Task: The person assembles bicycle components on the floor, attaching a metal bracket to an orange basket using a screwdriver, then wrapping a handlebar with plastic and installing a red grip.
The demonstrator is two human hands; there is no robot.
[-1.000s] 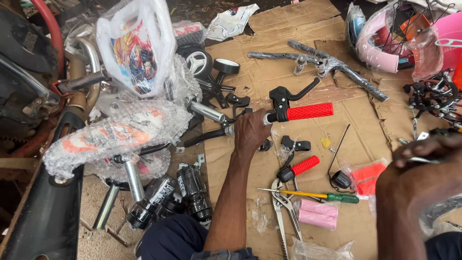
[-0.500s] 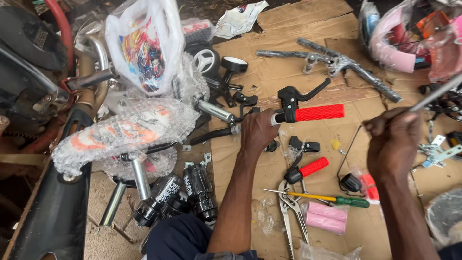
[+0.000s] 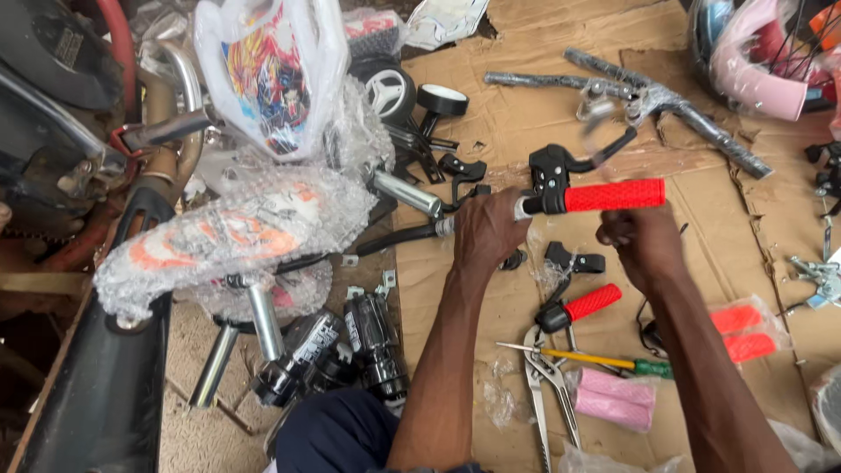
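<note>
Right hand now lower, curled beneath ribbed red grip; left hand clenched around handlebar.

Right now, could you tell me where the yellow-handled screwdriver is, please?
In the head view, the yellow-handled screwdriver lies on the cardboard low and right of centre, between the person's forearms, across the pliers and just above the pink grips.

- Flattened brown cardboard over the floor, creased and scuffed, edges overlapping.
- Bare patch of rough grey floor at lower left, beside the cardboard.
- Dark machine parts crowded along the left edge.
- Even daylight throughout, soft shadows only.
- No wall or window in view.
</note>
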